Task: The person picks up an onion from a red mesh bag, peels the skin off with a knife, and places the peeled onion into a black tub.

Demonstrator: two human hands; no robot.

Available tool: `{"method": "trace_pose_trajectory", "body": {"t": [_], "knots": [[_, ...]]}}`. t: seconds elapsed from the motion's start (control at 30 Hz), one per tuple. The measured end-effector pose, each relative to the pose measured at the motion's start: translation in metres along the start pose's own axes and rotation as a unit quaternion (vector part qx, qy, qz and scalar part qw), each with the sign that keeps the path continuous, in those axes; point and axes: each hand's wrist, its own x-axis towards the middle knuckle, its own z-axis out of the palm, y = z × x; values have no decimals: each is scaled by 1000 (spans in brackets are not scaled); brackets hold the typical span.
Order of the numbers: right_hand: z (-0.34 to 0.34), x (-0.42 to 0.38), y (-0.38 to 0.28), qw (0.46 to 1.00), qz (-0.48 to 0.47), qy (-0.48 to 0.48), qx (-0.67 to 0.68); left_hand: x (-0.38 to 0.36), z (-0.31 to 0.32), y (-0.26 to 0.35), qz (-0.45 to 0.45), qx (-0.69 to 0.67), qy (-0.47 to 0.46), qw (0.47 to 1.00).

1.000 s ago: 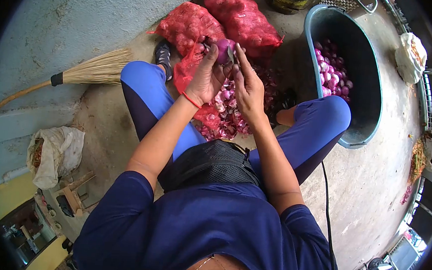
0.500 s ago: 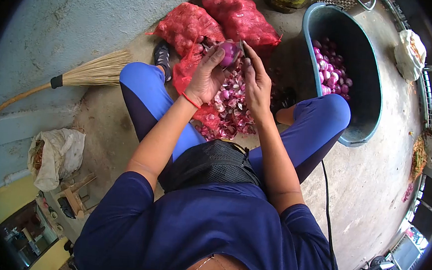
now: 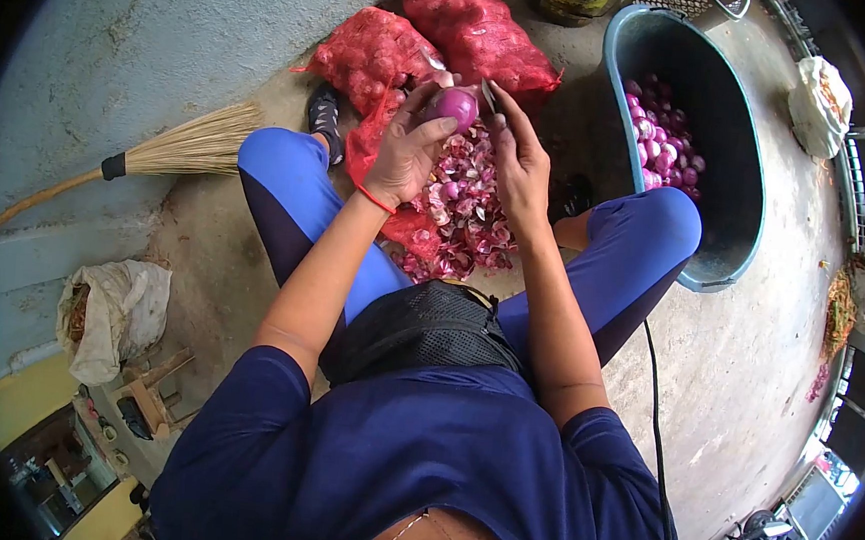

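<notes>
My left hand [image 3: 407, 153] is closed round a red onion [image 3: 454, 109], whose smooth purple side faces up. Just right of the onion, my right hand [image 3: 520, 161] grips a small knife [image 3: 489, 95]; its blade points up and its handle is hidden in the fingers. Below both hands lies a heap of onion skins [image 3: 467, 207] on the floor between my legs, with some onions among them. A red mesh sack of onions [image 3: 372, 55] lies behind my left hand, its loose netting spilling toward the heap.
A second full mesh sack [image 3: 479, 32] lies farther back. To the right stands a deep blue-grey tub [image 3: 730, 180] holding peeled onions [image 3: 666, 151]. A broom [image 3: 181, 140] leans at the left wall, near a white sack [image 3: 120, 313]. A dark bucket [image 3: 572, 1] stands at the back.
The onion has turned in my left hand, and more of its smooth purple side shows. My right hand has shifted slightly, with the knife blade now tilted apart from the onion.
</notes>
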Motion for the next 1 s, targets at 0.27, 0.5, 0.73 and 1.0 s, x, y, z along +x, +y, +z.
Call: {"method": "trace_pose_trajectory", "body": {"t": [0.27,0.5,0.73,1.0], "knots": [[-7,2,4,998,62,-1,-21,2,-1,1,-6,-4,-31,999],[-8,-4,-14,993,63,-92,-25,0,12,9,16,37,-29,999],[-6,1,-2,998,-10,-23,-55,2,-2,1,8,14,-20,1000],[-12,-4,-13,993,52,-90,61,3,4,4,16,-10,22,1000]]}}
